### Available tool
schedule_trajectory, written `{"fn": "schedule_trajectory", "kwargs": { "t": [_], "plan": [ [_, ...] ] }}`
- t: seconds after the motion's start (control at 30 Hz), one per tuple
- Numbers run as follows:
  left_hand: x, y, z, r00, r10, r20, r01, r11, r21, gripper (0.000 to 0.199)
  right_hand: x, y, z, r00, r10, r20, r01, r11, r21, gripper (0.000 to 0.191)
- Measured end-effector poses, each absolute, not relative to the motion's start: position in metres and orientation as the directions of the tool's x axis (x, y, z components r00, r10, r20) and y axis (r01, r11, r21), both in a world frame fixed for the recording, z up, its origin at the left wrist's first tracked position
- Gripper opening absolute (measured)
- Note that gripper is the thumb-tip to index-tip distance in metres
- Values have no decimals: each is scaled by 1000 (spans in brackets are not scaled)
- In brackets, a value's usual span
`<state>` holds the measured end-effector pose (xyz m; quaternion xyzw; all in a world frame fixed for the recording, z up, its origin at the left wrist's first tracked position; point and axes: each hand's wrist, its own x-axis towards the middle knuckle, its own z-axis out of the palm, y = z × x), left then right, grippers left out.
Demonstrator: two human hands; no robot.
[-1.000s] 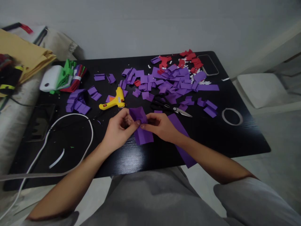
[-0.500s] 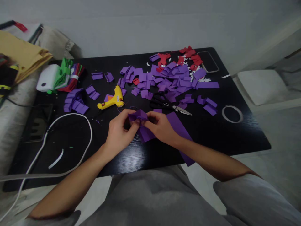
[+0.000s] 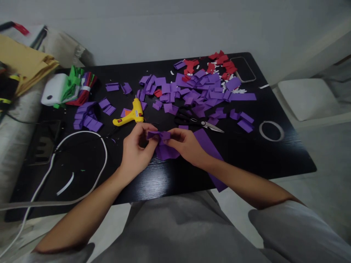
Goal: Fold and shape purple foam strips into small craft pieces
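Note:
Between my two hands is a folded piece of purple paper point(image 3: 167, 151), raised a little over the front of the black table. My left hand point(image 3: 138, 144) pinches its left side between thumb and fingers. On its right side my right hand point(image 3: 186, 144) has a similar pinch; some fingertips are hidden behind the paper. A long purple paper strip point(image 3: 207, 144) lies partly under my right forearm and hangs past the table's front edge. Just beyond my hands rest a yellow glue gun point(image 3: 133, 114) and open black-handled scissors point(image 3: 200, 122).
Folded purple pieces point(image 3: 203, 87) are heaped at the back, beside red scraps point(image 3: 223, 65) and white bits. More purple pieces point(image 3: 87, 117) sit left. A white cable point(image 3: 105, 157) loops across the left side. A ring of tape point(image 3: 271, 130) lies right, near the black table's point(image 3: 276, 160) edge.
Both hands have shifted slightly, the left one a bit to the left. The purple piece between them has turned, its upper part now looking flatter and narrower.

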<state>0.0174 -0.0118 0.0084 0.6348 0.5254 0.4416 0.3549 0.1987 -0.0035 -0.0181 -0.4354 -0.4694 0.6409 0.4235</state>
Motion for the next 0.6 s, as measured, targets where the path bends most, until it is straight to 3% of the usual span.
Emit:
{"fn": "schedule_trajectory", "kwargs": {
  "t": [0.4, 0.6],
  "plan": [
    [22, -7, 10, 38, 990, 138, 224, -143, 964, 22, 198, -4, -18, -242, 952, -185, -163, -228, -960, 11],
    [17, -2, 14, 91, 995, 36, 185, -52, 981, 23, 199, -3, -15, -272, 941, -201, -153, -248, -956, 13]
  ]
}}
